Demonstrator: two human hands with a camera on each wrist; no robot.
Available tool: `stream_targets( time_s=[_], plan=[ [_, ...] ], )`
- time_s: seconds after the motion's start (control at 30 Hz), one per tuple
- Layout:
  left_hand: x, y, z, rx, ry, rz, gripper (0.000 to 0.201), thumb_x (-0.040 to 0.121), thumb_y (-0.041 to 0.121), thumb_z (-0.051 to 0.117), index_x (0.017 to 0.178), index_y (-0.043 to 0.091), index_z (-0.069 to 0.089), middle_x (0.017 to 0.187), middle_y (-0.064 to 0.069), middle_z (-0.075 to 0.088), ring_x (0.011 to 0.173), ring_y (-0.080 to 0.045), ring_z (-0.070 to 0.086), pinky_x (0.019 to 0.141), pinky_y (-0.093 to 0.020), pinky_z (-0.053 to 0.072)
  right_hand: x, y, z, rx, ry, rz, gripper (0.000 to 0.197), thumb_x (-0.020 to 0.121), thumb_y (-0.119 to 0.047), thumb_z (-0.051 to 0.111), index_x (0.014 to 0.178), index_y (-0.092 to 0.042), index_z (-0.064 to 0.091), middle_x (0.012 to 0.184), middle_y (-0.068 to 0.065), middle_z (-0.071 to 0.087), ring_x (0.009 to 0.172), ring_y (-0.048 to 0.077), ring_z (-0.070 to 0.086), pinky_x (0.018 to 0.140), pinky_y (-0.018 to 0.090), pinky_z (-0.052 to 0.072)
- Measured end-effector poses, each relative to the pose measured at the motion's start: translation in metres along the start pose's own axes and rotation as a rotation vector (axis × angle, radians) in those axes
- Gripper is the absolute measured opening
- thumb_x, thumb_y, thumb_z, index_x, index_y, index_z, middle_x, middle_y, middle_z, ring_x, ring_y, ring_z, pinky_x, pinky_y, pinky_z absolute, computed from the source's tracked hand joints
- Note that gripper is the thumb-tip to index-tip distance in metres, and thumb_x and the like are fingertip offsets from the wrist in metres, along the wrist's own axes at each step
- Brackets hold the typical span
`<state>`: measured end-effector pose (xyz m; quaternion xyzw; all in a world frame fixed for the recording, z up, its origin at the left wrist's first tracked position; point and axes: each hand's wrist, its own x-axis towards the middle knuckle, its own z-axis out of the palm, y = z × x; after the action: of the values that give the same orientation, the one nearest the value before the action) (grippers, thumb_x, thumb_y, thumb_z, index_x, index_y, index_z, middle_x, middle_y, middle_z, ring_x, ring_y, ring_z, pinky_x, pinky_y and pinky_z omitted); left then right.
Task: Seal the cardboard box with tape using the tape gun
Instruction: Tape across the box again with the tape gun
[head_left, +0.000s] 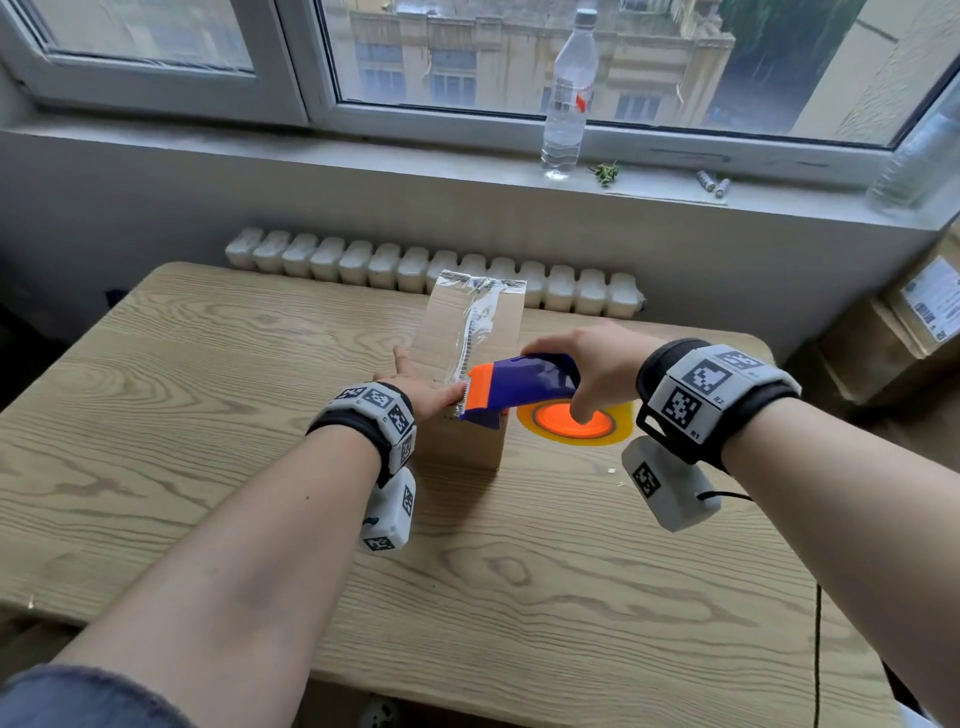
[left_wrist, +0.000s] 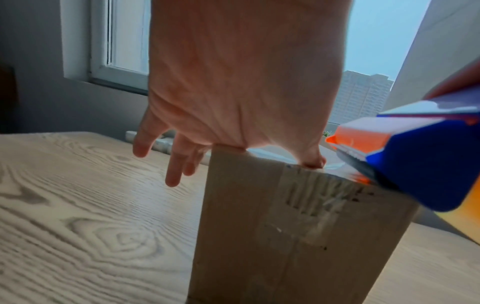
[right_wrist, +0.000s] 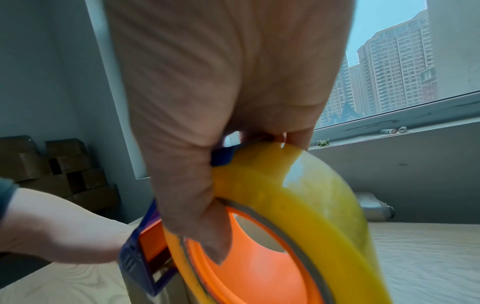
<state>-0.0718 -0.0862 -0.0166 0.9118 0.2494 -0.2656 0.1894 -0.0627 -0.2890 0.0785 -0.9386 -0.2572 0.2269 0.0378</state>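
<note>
A tall brown cardboard box (head_left: 441, 327) stands in the middle of the wooden table (head_left: 208, 374), with a strip of clear tape (head_left: 480, 317) along its top seam. My right hand (head_left: 597, 358) grips the blue and orange tape gun (head_left: 524, 384), thumb in the orange core of the yellow tape roll (head_left: 621, 423). The gun's toothed blade sits at the box's near top edge. My left hand (head_left: 415, 389) rests on the box's near left corner. In the left wrist view its thumb (left_wrist: 313, 160) presses the tape by the blade and its fingers (left_wrist: 174, 172) hang straight beside the box (left_wrist: 259, 236).
A water bottle (head_left: 569, 93) and two small batteries (head_left: 711, 183) sit on the window sill. A white radiator (head_left: 363, 262) runs behind the table. Stacked cardboard boxes (head_left: 909, 332) stand at the right. A thin black cable (head_left: 816, 649) crosses the table's right side.
</note>
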Motion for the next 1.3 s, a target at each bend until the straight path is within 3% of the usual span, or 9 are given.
stream_targets(
  time_s=[0.13,0.33,0.63,0.73,0.83,0.93,1.0,1.17,1.3],
  plan=[
    [-0.001,0.000,-0.001,0.004,0.006,0.001,0.111,0.080,0.076,0.040,0.148,0.019,-0.028,0.157,-0.027,0.011,0.145,-0.039,0.020,0.117,-0.046,0.016,-0.004,0.006,0.002,0.030,0.016,-0.017,0.081,0.061,-0.008,0.075,0.133,-0.032,0.046,0.106,-0.006,0.060,0.089,0.018,0.054,0.071,0.029,0.044],
    [0.000,0.002,0.001,0.014,0.008,0.016,0.111,0.082,0.074,0.041,0.146,0.019,-0.031,0.156,-0.024,0.023,0.143,-0.039,0.026,0.117,-0.045,0.019,-0.008,0.012,0.004,0.055,0.035,-0.044,0.082,0.060,-0.007,0.075,0.133,-0.032,0.047,0.111,-0.004,0.062,0.095,0.021,0.057,0.080,0.037,0.053],
    [0.004,-0.001,0.001,0.019,-0.002,0.011,0.114,0.079,0.075,0.045,0.147,0.021,-0.029,0.159,-0.023,0.011,0.145,-0.040,0.019,0.120,-0.046,0.012,-0.040,0.053,0.002,0.048,0.052,0.035,0.084,0.061,-0.003,0.074,0.133,-0.034,0.046,0.111,-0.006,0.060,0.093,0.018,0.053,0.075,0.030,0.044],
    [0.006,-0.004,0.001,0.070,0.023,0.018,0.118,0.074,0.081,0.042,0.149,0.019,-0.023,0.161,-0.019,-0.006,0.149,-0.036,0.004,0.121,-0.048,0.005,-0.039,0.053,0.010,0.052,0.059,0.036,0.083,0.061,-0.001,0.072,0.133,-0.033,0.047,0.114,-0.006,0.061,0.096,0.019,0.054,0.078,0.033,0.048],
    [0.005,-0.001,0.002,0.262,0.118,0.137,0.108,0.080,0.080,0.028,0.151,0.013,-0.018,0.160,-0.006,-0.020,0.149,-0.023,-0.015,0.120,-0.051,-0.005,-0.038,0.054,0.012,0.054,0.065,0.045,0.081,0.062,0.001,0.069,0.133,-0.032,0.048,0.114,-0.004,0.062,0.097,0.021,0.055,0.082,0.036,0.051],
    [-0.007,0.021,0.009,0.363,0.193,0.414,0.077,0.098,0.052,0.023,0.151,0.012,-0.016,0.160,-0.005,-0.020,0.149,-0.019,-0.016,0.120,-0.043,-0.006,-0.036,0.057,0.013,0.054,0.068,0.066,0.081,0.062,0.001,0.069,0.133,-0.032,0.048,0.116,-0.003,0.063,0.095,0.020,0.054,0.083,0.036,0.052],
    [-0.013,0.037,0.019,0.346,0.141,0.513,0.070,0.100,0.044,0.023,0.152,0.014,-0.014,0.160,-0.005,-0.019,0.148,-0.017,-0.016,0.120,-0.041,-0.008,-0.035,0.059,0.014,0.054,0.067,0.080,0.081,0.062,0.000,0.070,0.133,-0.032,0.048,0.117,-0.004,0.062,0.094,0.018,0.051,0.082,0.034,0.050],
    [-0.008,0.054,0.037,0.316,0.092,0.491,0.073,0.096,0.056,0.021,0.152,0.023,-0.013,0.160,-0.003,-0.021,0.149,-0.018,-0.017,0.119,-0.046,-0.011,-0.035,0.068,0.017,0.083,0.063,0.106,0.074,0.061,-0.001,0.073,0.126,-0.029,0.051,0.109,-0.004,0.060,0.093,0.018,0.053,0.071,0.030,0.043],
    [-0.009,0.060,0.036,0.366,0.094,0.497,0.080,0.094,0.062,0.021,0.152,0.021,-0.016,0.159,-0.002,-0.023,0.148,-0.017,-0.019,0.116,-0.053,-0.012,-0.030,0.071,0.021,0.082,0.038,0.162,0.068,0.062,-0.003,0.073,0.122,-0.025,0.049,0.105,-0.001,0.060,0.092,0.019,0.054,0.072,0.033,0.049]
  ],
)
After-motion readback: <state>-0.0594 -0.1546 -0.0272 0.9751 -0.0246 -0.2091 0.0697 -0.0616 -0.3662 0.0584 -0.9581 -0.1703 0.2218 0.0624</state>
